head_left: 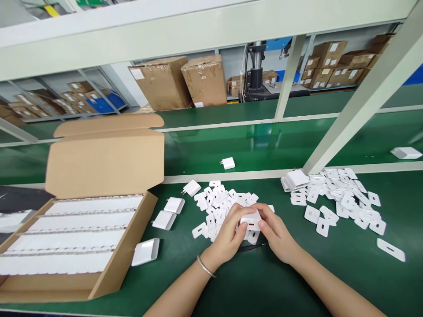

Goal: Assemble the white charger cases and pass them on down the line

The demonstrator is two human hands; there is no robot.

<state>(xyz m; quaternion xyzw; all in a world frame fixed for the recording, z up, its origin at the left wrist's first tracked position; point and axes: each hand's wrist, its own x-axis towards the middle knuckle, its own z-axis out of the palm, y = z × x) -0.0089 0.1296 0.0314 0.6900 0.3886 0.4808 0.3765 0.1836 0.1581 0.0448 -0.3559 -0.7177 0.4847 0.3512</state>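
Observation:
Both my hands meet over the green bench and grip one white charger body (251,219) between them. My left hand (228,235) pinches it from the left, a thin bracelet on that wrist. My right hand (276,232) wraps it from the right, thumb on its front face. Just behind them lies a heap of small white plastic cover plates (220,203). Three loose white charger bodies (174,205) (164,219) (146,251) lie to the left of my hands.
An open cardboard box (109,268) with rows of white parts stands at the left, flap (105,160) raised. A second heap of white plates (340,196) spreads at the right by a slanted frame post (360,105). Single chargers (228,163) (406,152) rest on the belt behind.

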